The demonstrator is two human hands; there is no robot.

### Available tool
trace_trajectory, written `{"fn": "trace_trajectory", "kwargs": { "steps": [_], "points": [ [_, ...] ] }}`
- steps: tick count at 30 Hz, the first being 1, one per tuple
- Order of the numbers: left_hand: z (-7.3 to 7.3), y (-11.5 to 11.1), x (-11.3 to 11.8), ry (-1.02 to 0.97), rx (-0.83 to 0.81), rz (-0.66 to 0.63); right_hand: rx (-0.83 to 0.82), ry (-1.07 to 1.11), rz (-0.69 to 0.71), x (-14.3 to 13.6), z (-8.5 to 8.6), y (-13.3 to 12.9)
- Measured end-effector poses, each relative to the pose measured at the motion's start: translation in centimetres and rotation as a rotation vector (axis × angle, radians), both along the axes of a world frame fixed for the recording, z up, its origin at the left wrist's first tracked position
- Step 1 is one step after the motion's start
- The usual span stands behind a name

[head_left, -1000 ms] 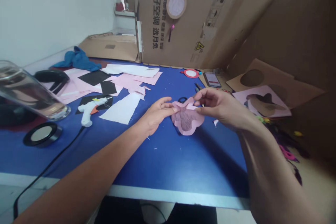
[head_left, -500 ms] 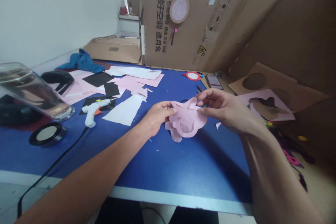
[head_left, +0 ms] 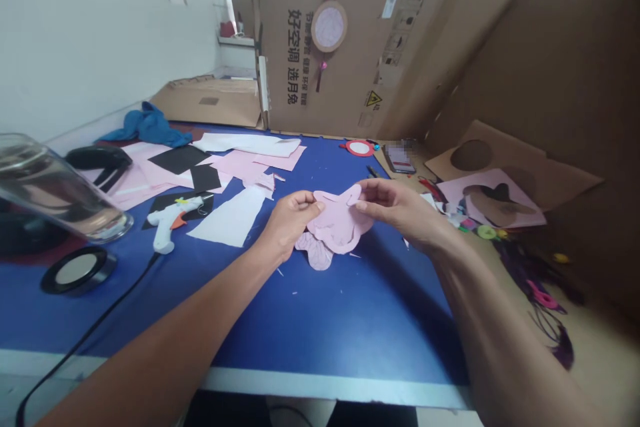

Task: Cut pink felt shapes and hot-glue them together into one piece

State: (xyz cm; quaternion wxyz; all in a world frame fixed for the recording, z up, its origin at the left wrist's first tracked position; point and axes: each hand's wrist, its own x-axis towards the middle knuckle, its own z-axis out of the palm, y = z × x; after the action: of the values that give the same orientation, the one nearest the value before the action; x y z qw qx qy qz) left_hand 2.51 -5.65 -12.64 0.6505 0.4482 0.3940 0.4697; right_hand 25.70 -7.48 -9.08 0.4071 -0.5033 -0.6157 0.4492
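Between my two hands is a pink paper cutout with scalloped, petal-like edges. My left hand pinches its left edge between thumb and fingers. On the other side, my right hand grips the upper right lobe, thumb in front and fingers behind. A thinner, crinkled pale purple petal-shaped piece shows below and behind the cutout at the lower left; whether it is joined to the cutout I cannot tell. The blue tabletop lies beneath, with small paper scraps on it.
At left are a white glue gun with a cord, a glass of water, a tape roll and paper sheets. Pink scissors and a cut-out pink sheet lie right. A cardboard panel stands behind.
The pink cutout now lies flatter between my hands, its front facing me more fully. My right hand has come closer to my left. The whole view has shifted slightly.
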Motion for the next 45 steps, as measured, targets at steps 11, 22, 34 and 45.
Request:
{"fn": "trace_trajectory", "kwargs": {
  "steps": [11,22,34,45],
  "points": [
    [-0.3,0.0,0.1,0.017,0.021,-0.014,-0.083,-0.017,0.004,-0.8,-1.1,0.1],
    [-0.9,0.0,0.1,0.023,0.051,0.004,-0.097,-0.021,-0.027,-1.3,-1.0,-0.1],
    [-0.5,-0.4,0.0,0.047,0.077,-0.002,-0.060,-0.067,-0.033,-1.3,-1.2,0.1],
    [-0.6,-0.6,0.1,0.051,0.073,-0.017,-0.104,-0.030,-0.063,-1.6,-1.0,0.0]
  ]
}}
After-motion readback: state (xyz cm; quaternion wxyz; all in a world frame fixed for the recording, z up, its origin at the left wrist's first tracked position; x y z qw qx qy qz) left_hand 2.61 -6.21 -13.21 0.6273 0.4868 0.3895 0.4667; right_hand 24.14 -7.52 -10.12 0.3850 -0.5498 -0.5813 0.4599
